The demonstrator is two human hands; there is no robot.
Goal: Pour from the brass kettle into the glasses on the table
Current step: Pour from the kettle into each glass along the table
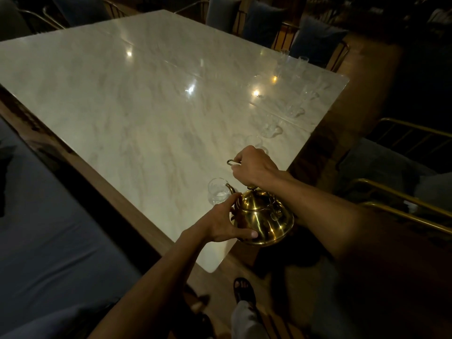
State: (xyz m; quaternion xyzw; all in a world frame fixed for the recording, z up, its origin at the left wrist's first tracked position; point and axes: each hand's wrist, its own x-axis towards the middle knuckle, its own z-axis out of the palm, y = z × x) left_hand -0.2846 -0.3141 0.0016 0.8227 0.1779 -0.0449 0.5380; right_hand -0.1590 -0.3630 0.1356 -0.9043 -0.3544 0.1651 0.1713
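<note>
A brass kettle hangs tilted above the near right corner of the marble table, its spout over a clear glass that holds a little liquid. My right hand grips the kettle's wire handle from above. My left hand presses against the kettle's left side, thumb low on the body. Several more clear glasses stand in a row along the table's right edge, going away from me.
Blue cushioned chairs line the far side. A brass-framed chair stands to the right of the table. A blue bench runs along the left. My sandalled foot shows on the wooden floor below.
</note>
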